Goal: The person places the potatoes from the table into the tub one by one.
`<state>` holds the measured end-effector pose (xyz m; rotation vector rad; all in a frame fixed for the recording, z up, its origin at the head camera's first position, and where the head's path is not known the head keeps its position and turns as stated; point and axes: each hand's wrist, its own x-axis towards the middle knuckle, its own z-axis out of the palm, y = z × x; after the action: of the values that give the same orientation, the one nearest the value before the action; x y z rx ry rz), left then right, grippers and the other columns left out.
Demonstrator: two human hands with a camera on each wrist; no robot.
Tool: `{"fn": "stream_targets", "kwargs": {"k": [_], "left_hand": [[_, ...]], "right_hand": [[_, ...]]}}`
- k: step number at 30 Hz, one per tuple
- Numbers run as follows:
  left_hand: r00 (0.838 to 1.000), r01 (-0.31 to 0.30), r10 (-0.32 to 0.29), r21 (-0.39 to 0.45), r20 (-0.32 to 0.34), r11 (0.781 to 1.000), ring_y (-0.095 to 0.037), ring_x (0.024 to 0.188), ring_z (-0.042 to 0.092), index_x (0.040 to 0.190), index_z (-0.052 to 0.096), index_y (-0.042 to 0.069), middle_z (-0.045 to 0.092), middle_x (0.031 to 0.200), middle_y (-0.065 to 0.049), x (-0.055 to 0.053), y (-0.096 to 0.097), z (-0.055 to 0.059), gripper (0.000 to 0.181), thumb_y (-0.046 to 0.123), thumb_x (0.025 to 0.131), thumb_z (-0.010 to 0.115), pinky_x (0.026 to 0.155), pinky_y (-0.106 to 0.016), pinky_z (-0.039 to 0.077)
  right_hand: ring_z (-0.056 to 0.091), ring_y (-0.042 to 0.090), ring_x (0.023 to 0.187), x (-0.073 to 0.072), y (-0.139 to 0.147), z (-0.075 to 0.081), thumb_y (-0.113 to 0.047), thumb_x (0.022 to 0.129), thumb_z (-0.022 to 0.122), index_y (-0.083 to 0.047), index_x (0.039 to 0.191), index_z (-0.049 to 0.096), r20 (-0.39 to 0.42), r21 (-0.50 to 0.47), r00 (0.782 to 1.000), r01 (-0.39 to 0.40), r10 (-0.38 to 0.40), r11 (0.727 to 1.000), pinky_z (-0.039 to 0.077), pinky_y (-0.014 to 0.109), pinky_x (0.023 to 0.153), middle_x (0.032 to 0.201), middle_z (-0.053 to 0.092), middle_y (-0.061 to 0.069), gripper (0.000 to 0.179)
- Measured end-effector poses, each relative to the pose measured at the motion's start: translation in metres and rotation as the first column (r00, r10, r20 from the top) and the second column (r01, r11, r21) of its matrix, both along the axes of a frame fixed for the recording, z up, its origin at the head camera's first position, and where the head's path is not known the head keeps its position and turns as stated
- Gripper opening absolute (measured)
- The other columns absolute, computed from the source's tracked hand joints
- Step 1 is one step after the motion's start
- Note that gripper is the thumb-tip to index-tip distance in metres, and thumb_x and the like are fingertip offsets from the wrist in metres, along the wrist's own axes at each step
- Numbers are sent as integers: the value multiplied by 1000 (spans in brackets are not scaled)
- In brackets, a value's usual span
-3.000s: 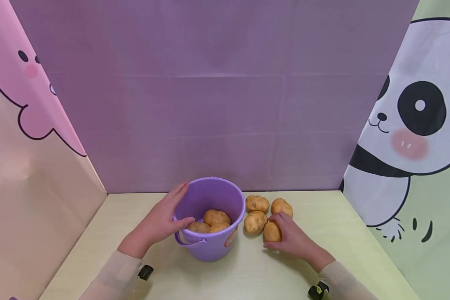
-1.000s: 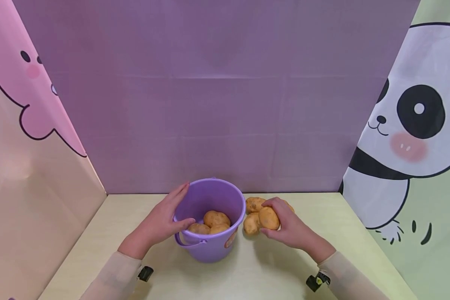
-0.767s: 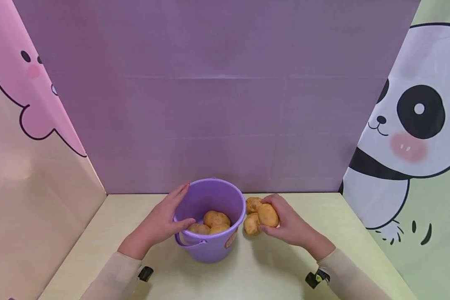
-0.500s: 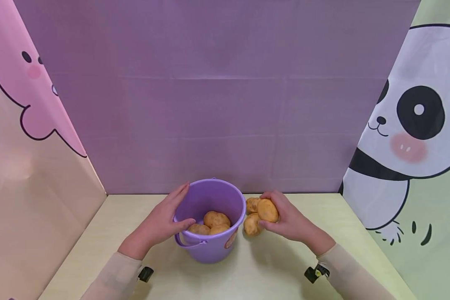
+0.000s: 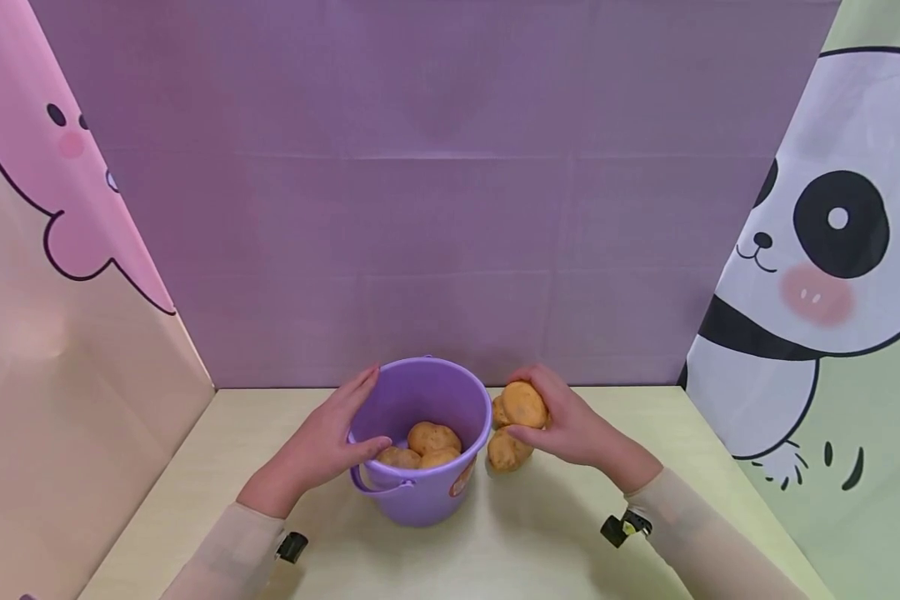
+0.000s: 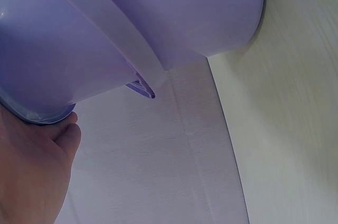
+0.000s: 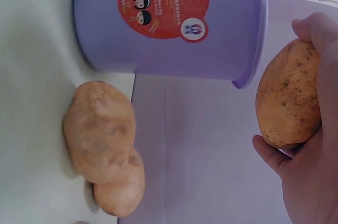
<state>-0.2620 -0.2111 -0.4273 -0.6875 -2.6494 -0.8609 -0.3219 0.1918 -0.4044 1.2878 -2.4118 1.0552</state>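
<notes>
The purple bucket [image 5: 420,500] stands upright on the table, with several potatoes [image 5: 432,437] in its bottom. My left hand [image 5: 322,437] holds its left rim, thumb over the near edge; the left wrist view shows fingertips [image 6: 68,129] at the rim. Just right of the bucket, my right hand [image 5: 570,421] grips a potato [image 5: 524,405] between thumb and fingers, raised off the table. In the right wrist view the held potato [image 7: 289,97] shows dark specks. Below it on the table lie a nearer potato [image 5: 508,450] and a farther potato [image 5: 499,413], partly hidden.
A pale wooden table [image 5: 450,567] carries everything. Behind it hangs a purple backdrop [image 5: 450,208]; printed side panels show a pink figure [image 5: 82,242] and a panda [image 5: 832,250]. The bucket's handle [image 5: 382,487] hangs down at the front left.
My right hand has picked up the nearest potato from the group and moved it up and to the left, towards the bucket. The left hand and bucket stay in place.
</notes>
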Motion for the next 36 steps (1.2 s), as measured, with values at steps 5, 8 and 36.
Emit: {"fn": "stream_targets", "kwargs": {"k": [5,8,36], "left_hand": [[1000,0,0,-2,-3,1000,-48,162,32,171,34,-3,29,179,-22,0,1,0,101,48,97,80,124,-70,36],[1000,3,-3,-3,-7,1000,-48,162,32,170,34,-5,30,179,-22,-1,1,1,101,48,97,80,124,-70,36],[1000,0,0,-12,8,1000,-48,162,33,171,34,-3,30,179,-22,0,0,2,103,54,97,78,123,-70,37]], "right_hand": [[58,18,110,0,-9,8,-22,92,89,-15,139,59,-13,-6,1000,-18,18,1000,58,38,89,126,59,-2,57],[58,19,111,-2,-14,12,-24,92,90,-16,139,59,-14,-17,1000,-29,28,999,59,39,88,125,59,-2,56],[58,20,120,-26,-78,32,-27,91,92,-7,140,60,-41,30,992,-118,119,993,56,40,102,133,60,4,62]]}}
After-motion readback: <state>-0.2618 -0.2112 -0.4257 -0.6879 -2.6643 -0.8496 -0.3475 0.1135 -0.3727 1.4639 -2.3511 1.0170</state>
